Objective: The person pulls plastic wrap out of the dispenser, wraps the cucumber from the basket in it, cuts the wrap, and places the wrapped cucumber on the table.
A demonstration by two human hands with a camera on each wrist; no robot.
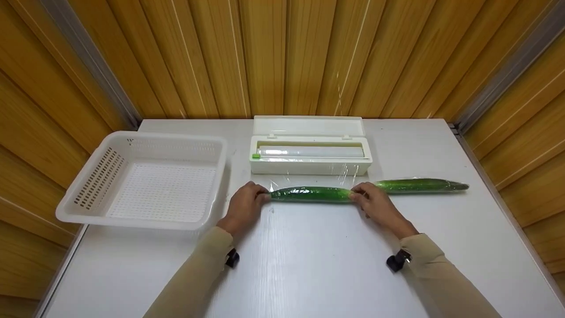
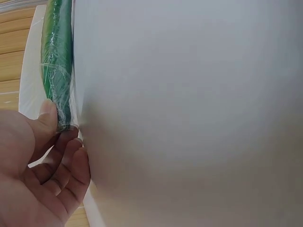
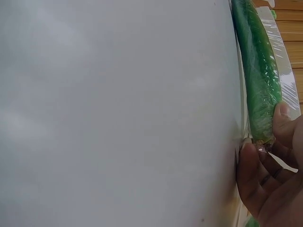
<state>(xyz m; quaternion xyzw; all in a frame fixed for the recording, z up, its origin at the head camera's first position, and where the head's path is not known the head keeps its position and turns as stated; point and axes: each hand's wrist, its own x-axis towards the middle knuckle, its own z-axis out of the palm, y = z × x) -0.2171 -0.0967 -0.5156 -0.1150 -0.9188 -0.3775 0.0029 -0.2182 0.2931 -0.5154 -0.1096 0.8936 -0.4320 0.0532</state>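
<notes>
A green cucumber (image 1: 311, 194) in clear plastic wrap lies crosswise on the white table, just in front of the cling film dispenser (image 1: 311, 167). My left hand (image 1: 245, 205) pinches its left end; thumb and fingertips hold the wrapped tip in the left wrist view. At the other, paler end my right hand (image 1: 377, 204) grips between thumb and fingers, with bunched film at the tip in the right wrist view. Film stretches from the dispenser's front edge toward the cucumber. Inside the opened dispenser sits a film roll (image 1: 311, 151).
A second wrapped cucumber (image 1: 419, 185) lies to the right, just beyond my right hand. On the left stands a white plastic basket (image 1: 207, 185) with perforated sides. The dispenser's lid (image 1: 309, 125) is raised toward the wood-panelled wall (image 1: 304, 57) behind the table.
</notes>
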